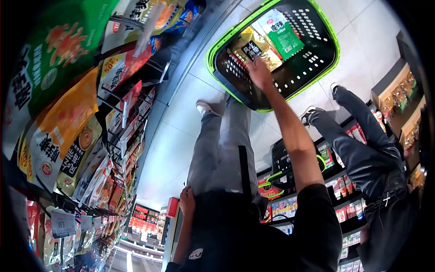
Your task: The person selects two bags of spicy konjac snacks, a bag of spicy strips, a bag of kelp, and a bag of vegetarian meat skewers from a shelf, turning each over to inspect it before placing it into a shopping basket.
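A black shopping basket (312,75) with a bright green rim is in front of my legs. Inside it lie a gold snack bag (267,56) and a green and white snack bag (286,38). My right hand (260,75) reaches over the near rim, its fingers closed at the lower edge of the gold bag. Down beside my thigh is my left hand (186,200), fingers curled; whatever they hold, if anything, is too small to make out. One of my feet is hidden behind the basket.
A rack of hanging snack bags (59,140) lines the left side, with price tags (63,224) low on it. At the right stands another person in dark trousers (362,145), near a second black basket (282,165) and stocked shelves (344,190). Pale floor tiles (176,122) run between.
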### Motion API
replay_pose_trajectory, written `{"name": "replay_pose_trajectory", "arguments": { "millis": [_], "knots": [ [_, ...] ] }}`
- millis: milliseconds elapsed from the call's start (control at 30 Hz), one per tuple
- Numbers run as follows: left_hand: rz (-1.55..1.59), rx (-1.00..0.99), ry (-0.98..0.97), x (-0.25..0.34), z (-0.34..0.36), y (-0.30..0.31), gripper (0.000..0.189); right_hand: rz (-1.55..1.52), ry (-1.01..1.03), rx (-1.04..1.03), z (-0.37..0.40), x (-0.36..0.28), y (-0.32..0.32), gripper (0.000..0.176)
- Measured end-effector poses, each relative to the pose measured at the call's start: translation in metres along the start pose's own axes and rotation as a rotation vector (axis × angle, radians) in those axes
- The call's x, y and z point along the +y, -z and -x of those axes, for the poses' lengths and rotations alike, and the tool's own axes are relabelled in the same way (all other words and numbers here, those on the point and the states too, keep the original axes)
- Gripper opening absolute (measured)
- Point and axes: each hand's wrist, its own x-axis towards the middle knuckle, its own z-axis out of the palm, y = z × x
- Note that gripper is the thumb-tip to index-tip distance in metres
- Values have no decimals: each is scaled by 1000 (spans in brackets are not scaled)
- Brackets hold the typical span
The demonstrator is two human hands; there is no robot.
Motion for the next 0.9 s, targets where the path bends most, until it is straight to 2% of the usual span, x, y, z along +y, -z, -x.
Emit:
{"name": "replay_pose_trajectory", "arguments": {
  "millis": [67, 133, 233, 333, 400, 467, 600, 633, 733, 900],
  "knots": [
    [-2, 3, 13, -3, -3, 0, 33, -291, -192, -261, 28, -26, -13, 66],
    [11, 1, -2, -20, -10, -4, 33, -238, -229, -217, 73, -55, -14, 66],
    [48, 0, -73, -35, -19, -4, 32, 166, 157, 105, 126, -34, -52, 61],
    [55, 33, -187, -67, -28, -4, 31, 263, -24, 14, 150, -37, -57, 64],
    [135, 80, -248, -91, -36, -4, 31, 250, 94, 29, 161, -15, -63, 69],
    [216, 127, -315, -123, -38, -4, 32, 370, -119, -120, 176, -17, -67, 78],
    [375, 83, -296, -173, -46, -10, 33, 490, -225, -71, 205, -21, -82, 85],
    [395, 88, -289, -182, -47, -17, 33, 461, -294, -161, 209, -28, -76, 88],
    [360, 99, -233, -196, -41, -31, 34, 413, -181, -258, 220, -22, -74, 89],
    [388, 96, -190, -203, -28, -51, 33, 287, -32, -253, 238, -36, -94, 90]
  ]
}}
